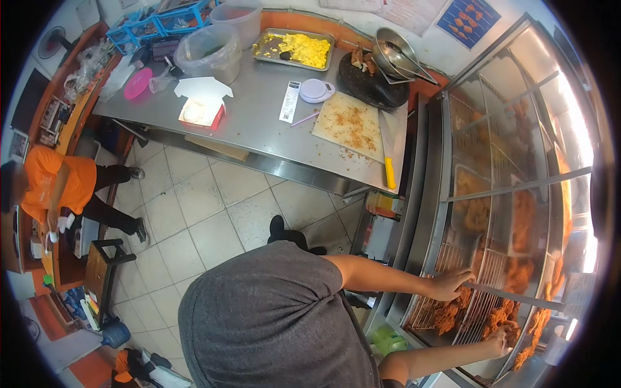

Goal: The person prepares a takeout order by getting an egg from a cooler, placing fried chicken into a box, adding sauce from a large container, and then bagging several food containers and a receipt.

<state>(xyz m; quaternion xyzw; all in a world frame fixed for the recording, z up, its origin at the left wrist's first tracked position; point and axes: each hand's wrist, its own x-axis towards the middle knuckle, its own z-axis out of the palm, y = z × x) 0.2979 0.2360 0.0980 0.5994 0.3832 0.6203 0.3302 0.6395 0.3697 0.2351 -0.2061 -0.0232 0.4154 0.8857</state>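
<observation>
The open side of a heated glass display cabinet (444, 194) is at the right, with wire racks (478, 310) of fried chicken (446, 315) inside. My left hand (451, 284) is closed at the end of a metal door-frame bar (514, 296), above the nearer rack. Lower down, my right hand (504, 339) reaches into the cabinet and is closed around a piece of fried chicken (507, 330) at the middle rack; something thin and clear, perhaps plastic, covers the fingers. More fried chicken lies in a row along the far shelf (536, 334).
A steel table (252, 126) bears a cutting board (347, 121) with crumbs, a yellow-handled knife (389, 167), a scale (315, 90), an open carton (201, 114) and a tray of yellow food (310, 48). A co-worker in orange (73, 179) stands at the left, near a stool (104, 271).
</observation>
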